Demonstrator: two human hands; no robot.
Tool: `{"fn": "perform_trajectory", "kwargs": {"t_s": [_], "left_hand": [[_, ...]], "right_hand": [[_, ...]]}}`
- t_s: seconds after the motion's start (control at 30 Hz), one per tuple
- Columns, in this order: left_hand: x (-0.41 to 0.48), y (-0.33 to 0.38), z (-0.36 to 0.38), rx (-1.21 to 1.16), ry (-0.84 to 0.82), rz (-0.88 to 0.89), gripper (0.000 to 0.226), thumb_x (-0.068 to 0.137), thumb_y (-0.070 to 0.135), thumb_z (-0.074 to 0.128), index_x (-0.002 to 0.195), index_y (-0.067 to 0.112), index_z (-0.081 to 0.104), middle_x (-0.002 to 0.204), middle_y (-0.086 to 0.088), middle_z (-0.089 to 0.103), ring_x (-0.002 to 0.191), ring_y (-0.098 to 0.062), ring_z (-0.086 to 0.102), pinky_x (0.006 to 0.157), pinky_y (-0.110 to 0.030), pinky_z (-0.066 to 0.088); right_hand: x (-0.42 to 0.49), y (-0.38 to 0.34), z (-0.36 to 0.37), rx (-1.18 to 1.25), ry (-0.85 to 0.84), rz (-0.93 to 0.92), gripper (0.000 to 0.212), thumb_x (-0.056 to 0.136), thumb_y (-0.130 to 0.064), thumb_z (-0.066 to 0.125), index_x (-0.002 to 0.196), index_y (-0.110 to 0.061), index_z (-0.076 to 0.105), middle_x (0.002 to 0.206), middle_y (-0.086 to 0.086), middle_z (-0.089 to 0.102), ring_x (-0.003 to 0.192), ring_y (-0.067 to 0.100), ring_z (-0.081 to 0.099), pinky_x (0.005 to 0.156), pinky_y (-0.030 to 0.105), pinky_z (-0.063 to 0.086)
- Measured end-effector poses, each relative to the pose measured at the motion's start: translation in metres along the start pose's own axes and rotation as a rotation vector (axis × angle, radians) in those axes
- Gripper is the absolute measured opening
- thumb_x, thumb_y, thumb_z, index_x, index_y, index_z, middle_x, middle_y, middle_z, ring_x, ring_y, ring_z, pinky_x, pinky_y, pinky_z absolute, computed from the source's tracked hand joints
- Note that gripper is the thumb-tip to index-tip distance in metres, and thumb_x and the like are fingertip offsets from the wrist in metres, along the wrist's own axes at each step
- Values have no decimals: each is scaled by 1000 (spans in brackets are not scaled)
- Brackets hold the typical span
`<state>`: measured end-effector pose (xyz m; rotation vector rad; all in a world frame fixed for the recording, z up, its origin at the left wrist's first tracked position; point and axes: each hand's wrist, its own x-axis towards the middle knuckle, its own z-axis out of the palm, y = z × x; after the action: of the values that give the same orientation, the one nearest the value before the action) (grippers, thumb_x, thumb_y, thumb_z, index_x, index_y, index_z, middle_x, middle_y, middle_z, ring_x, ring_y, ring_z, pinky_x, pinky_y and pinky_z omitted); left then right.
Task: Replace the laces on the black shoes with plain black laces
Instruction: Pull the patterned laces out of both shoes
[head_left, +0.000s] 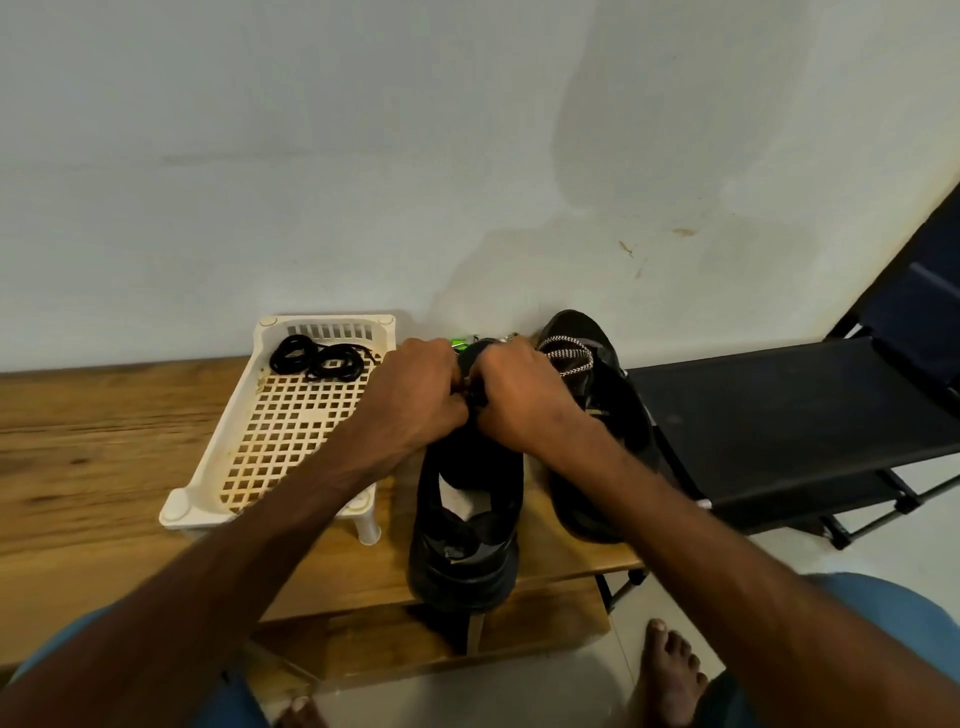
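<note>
The left hand (415, 395) and right hand (524, 400) are pinching, fingers curled, a dark lace (475, 397) on the left shoe (467, 545); coiled black laces (317, 358) are lying in the tray (208, 499).

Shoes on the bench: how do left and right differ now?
The left hand and right hand grip the left shoe at its lacing; neither holds the right shoe. A patterned lace is heaped on the right shoe; none shows on the left shoe. Both are black.
</note>
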<state>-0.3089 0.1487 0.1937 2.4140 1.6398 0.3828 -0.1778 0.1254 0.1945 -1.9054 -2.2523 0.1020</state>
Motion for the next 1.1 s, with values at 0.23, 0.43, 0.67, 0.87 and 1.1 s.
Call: {"fn": "perform_trajectory", "kwargs": {"t_s": [0.23,0.43,0.67,0.87,1.1], "left_hand": [[0,-1,0,-20,-7,-27,16,87,21,71,97,12,81,83,-7,73,72,-23,68,71,-37,61],[5,-7,1,-53,-20,-48,19,88,23,73,101,12,80,91,-8,75,79,-24,70,75,-38,62],[2,-2,7,-17,40,-33,22,89,29,71,103,14,78,89,-6,73,79,-23,67,63,-29,48],[-2,-4,7,-28,77,-7,21,89,29,71,101,16,81,82,-6,73,71,-19,61,61,-27,44],[-1,-10,6,-45,46,9,18,89,29,68,95,20,83,79,-2,71,69,-19,61,64,-29,50]], "right_hand": [[11,13,-10,217,7,109,13,84,-9,69,90,-8,80,87,11,76,80,26,72,73,32,60],[-7,57,-42,385,512,266,10,86,-14,74,87,-19,82,91,-7,78,70,-6,60,67,9,45],[-12,56,-20,281,269,321,10,89,-14,71,90,-8,79,94,7,77,86,21,70,80,39,61],[-6,26,-14,141,120,33,43,83,-35,80,123,-19,74,117,2,72,117,25,58,98,43,52],[15,12,5,181,-37,96,18,86,-17,75,104,-15,79,102,10,75,95,27,70,85,43,61]]}}
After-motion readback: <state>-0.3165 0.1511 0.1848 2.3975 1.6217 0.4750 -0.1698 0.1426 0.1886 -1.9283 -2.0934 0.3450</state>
